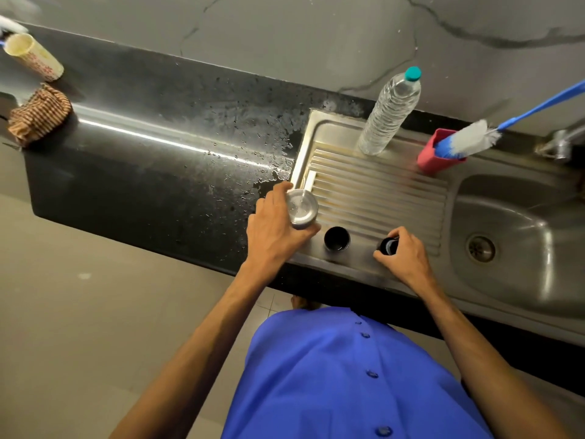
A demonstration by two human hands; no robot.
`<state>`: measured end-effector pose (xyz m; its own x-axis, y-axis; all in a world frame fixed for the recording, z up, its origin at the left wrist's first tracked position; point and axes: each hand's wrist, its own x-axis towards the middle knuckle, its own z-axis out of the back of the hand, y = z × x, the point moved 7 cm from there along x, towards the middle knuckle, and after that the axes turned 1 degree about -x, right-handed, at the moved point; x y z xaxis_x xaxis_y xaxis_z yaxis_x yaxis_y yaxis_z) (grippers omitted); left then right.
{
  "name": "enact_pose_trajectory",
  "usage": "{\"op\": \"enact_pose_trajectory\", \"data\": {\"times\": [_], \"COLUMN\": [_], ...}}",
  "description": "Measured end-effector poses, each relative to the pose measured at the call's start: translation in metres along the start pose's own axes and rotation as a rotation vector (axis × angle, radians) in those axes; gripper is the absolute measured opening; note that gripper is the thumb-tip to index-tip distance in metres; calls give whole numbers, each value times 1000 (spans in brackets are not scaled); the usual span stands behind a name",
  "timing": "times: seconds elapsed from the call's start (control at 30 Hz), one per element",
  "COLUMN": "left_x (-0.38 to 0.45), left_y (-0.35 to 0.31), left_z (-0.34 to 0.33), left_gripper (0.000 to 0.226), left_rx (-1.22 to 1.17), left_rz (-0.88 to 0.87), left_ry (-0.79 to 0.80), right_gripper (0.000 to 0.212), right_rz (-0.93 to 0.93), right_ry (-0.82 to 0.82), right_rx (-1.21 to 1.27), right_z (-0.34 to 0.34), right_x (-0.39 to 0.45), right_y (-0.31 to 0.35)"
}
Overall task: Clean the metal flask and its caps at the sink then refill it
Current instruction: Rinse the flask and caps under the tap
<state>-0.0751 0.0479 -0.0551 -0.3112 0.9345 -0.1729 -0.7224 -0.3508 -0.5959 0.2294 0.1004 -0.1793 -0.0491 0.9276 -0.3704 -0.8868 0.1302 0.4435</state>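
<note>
Grey wall (316,33), blk counter (142,137), tiled floor (63,312)

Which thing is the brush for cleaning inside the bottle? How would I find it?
Look at the steel draining board beside the sink bowl. At its back edge stands a pink holder, right of the clear water bottle. The bottle brush leans out of it: the only thing with fluffy white-and-blue bristles and a long blue handle.

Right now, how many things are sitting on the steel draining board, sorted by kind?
Metal flask, held by the left hand: 1
Black caps, one standing free, one in the right hand: 2
Plastic water bottle: 1
Pink cup holding a bottle brush: 1
Total: 5
</note>
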Motion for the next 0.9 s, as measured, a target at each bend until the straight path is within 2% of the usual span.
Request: {"op": "enact_pose_trajectory", "data": {"times": [0.1,0.23,0.37,0.43,0.6,0.7,0.77,0.83,0.9], "left_x": [-5,-24,-54,-67,-74,-67,-59,-49,-38], "left_y": [-3,-19,-61,-84,-144,-186,-214,-246,-274], "left_z": [1,1,-19,-41,-136,-197,-233,-266,-293], "left_gripper": [109,118,105,95,71,66,62,61,63], "left_rx": [-42,-11,24,17,-2,8,-24,-49,-105], "left_rz": [10,-53,-142,-150,-180,-193,-214,-247,-265], "left_ry": [-27,-173,-350,-374,-139,-8,56,115,166], "right_gripper": [45,46,42,41,54,49,52,43,33], "right_rz": [47,112,165,173,48,-98,-205,-310,-418], "right_ry": [-40,-77,-104,-120,-125,-92,-42,1,32], "right_rx": [72,140,189,220,280,340,478,658,942], "right_z": [15,41,69,82,131,155,166,181,192], "right_x": [2,6,11,16,25,38,49,62,76], "right_y": [-8,-23,-49,-70,-143,-200,-238,-270,-290]}}
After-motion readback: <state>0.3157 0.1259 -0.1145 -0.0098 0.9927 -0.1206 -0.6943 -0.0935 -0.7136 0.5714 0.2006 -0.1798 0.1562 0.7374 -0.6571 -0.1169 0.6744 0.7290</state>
